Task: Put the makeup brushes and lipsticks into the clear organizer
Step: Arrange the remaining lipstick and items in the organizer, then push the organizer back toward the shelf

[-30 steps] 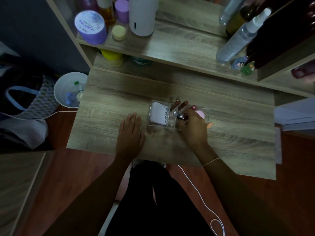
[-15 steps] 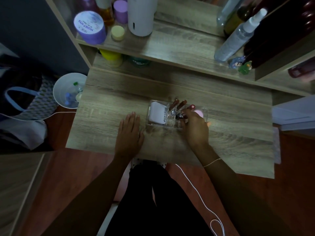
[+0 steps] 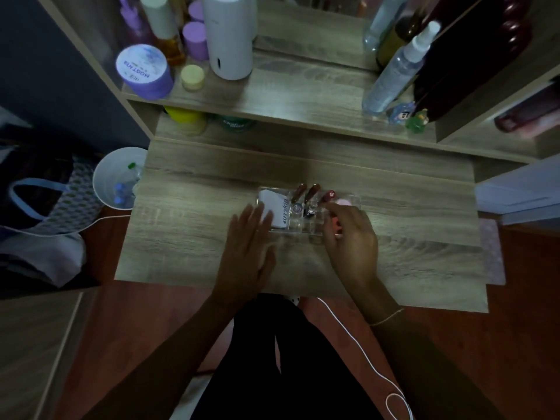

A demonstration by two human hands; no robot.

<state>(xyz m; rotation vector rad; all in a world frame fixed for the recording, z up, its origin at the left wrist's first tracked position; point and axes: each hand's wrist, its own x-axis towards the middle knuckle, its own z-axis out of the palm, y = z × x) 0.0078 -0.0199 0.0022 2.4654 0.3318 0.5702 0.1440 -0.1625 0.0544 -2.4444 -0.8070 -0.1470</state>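
Resting both your hands by the clear organizer [image 3: 309, 230] in the middle of the frame.
Your left hand [image 3: 248, 247] lies flat and empty; your right hand [image 3: 351, 237] pinches a pink lipstick [image 3: 335, 228] at its right end.

A clear organizer [image 3: 309, 230] sits mid-desk on the wood-grain desk [image 3: 194, 237], with a white box [image 3: 274, 209] in its left section and three dark reddish lipsticks [image 3: 312, 191] leaning up from the small middle compartments. The left hand [image 3: 247, 253] lies flat, fingers spread, its fingertips touching the organizer's left end, while the right hand [image 3: 353, 237] curls at the right end beside something pink [image 3: 344, 202]. A lilac jar [image 3: 144, 71] and a clear spray bottle [image 3: 394, 74] stand on the shelf above.
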